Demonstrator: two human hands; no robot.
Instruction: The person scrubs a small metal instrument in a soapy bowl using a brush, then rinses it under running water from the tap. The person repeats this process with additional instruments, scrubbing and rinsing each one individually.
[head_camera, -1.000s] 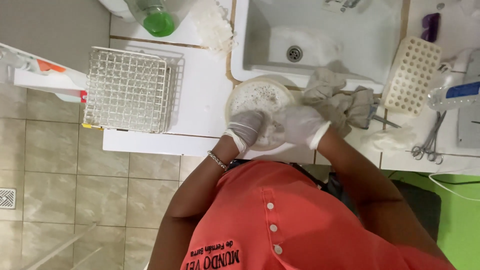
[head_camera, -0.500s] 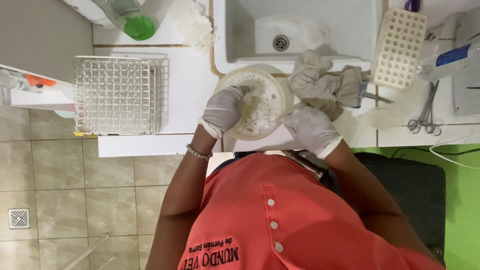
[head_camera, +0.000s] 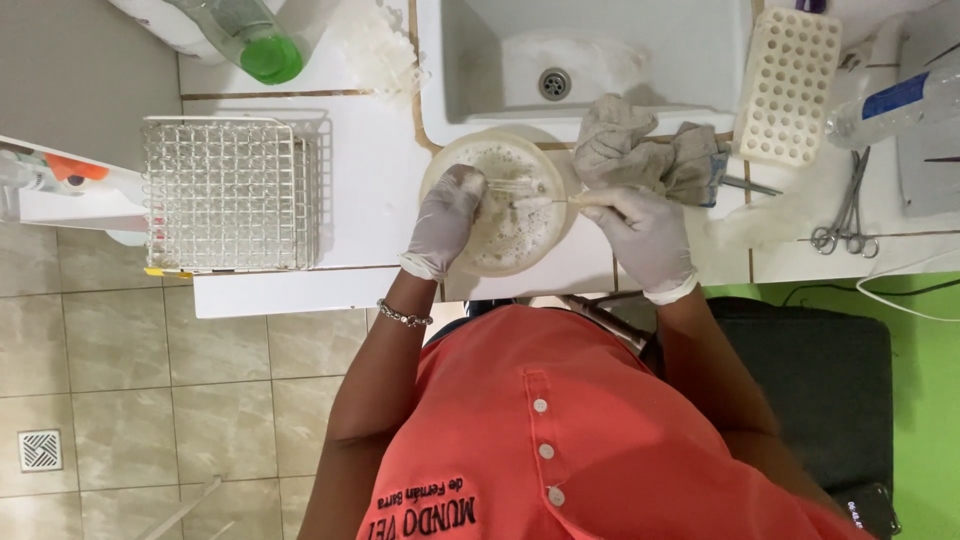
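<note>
- Evidently steadying: the gloved left hand (head_camera: 445, 220) rests curled on the round dish (head_camera: 500, 200), gripping its rim.
- Gloved right hand (head_camera: 640, 230) pinches a thin rod (head_camera: 545, 199), its tip reaching into the dish.
- Crumpled rag (head_camera: 640, 150) lies just beside the sink (head_camera: 590, 60).

At 11 o'clock, a clear plastic bottle (head_camera: 240, 35) with a green base lies tilted on the bench (head_camera: 365, 190), partly cut off by the frame edge. At 2 o'clock, a clear bottle (head_camera: 900, 100) lies on its side; it carries a blue wrap-around label (head_camera: 897, 97). At 9 o'clock, a white carton (head_camera: 60, 190) with an orange patch juts in from the left edge. No screens or signs visible.
</note>
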